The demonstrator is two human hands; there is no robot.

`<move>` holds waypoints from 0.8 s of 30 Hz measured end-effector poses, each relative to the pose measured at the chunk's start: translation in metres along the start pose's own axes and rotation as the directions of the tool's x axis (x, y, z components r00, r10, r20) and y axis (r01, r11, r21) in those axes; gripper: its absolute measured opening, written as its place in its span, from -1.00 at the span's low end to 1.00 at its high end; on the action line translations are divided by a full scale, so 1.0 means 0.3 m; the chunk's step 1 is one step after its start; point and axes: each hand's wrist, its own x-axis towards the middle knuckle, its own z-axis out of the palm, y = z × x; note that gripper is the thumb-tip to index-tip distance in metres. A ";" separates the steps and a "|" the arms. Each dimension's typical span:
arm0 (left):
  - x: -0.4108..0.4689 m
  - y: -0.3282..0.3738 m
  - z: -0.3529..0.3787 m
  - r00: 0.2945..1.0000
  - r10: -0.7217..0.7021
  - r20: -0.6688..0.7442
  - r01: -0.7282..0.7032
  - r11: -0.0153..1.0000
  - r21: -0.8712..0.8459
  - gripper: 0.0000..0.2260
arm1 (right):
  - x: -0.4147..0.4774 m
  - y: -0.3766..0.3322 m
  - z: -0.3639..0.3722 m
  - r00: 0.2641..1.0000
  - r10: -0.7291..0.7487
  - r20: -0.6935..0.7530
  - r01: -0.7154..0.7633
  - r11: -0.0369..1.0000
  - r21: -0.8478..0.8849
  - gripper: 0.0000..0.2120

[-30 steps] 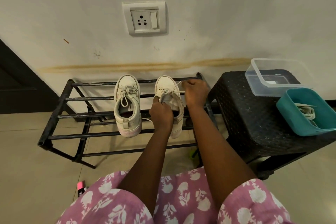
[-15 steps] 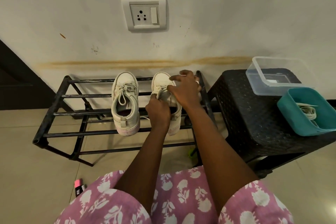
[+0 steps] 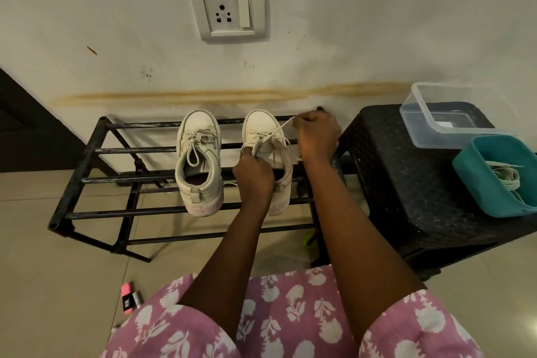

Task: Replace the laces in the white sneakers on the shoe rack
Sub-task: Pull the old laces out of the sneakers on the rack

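- The right hand [image 3: 318, 135] is curled into a loose fist, and its fingertips pinch the free end of a pale lace [image 3: 276, 132].
- The lace runs taut and slanting from that pinch down to the eyelets of the sneaker [image 3: 260, 125].
- The left hand [image 3: 253, 179] has its fingers curled tight around the upper edge of the same sneaker, at the tongue. Whether it also catches a loop of lace I cannot tell.
- This sneaker sits on the top bars of the black shoe rack [image 3: 130, 150], with its toe to the wall and its heel toward the person.
- The other sneaker [image 3: 199, 125] stands just beside it on the same bars, apart from both hands, and its lace is tied in a bow.
- A black woven stool [image 3: 406, 197] stands against the end of the rack where the right hand is.
- On the stool a clear plastic tub [image 3: 414, 128] sits nearer the wall.
- A teal tub [image 3: 479, 183] in front of it holds a bundle of spare laces [image 3: 507, 179].
- A wall socket [image 3: 228, 10] is mounted above the rack.
- A pink object [image 3: 127, 298] lies on the tiled floor beside the person's pink floral garment [image 3: 290, 314].
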 end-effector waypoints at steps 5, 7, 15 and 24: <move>-0.014 -0.001 0.002 1.000 0.010 -0.005 -0.010 1.000 -0.022 -0.63 | 0.045 0.038 -0.044 0.925 0.351 -0.143 -0.310 0.918 0.247 -0.89; -0.015 -0.001 0.003 1.000 0.003 -0.005 -0.003 0.999 -0.034 -0.63 | 0.043 0.041 -0.049 0.916 0.358 -0.181 -0.316 0.922 0.222 -0.86; -0.021 -0.008 0.004 0.999 0.034 -0.035 -0.037 0.994 -0.106 -0.65 | -0.043 -0.028 -0.007 0.879 -0.151 0.452 0.337 0.868 -0.366 -0.69; -0.011 -0.008 0.020 0.998 0.024 -0.065 -0.032 0.991 -0.130 -0.66 | -0.051 -0.008 0.014 0.927 -0.229 0.297 0.327 0.882 -0.339 -0.81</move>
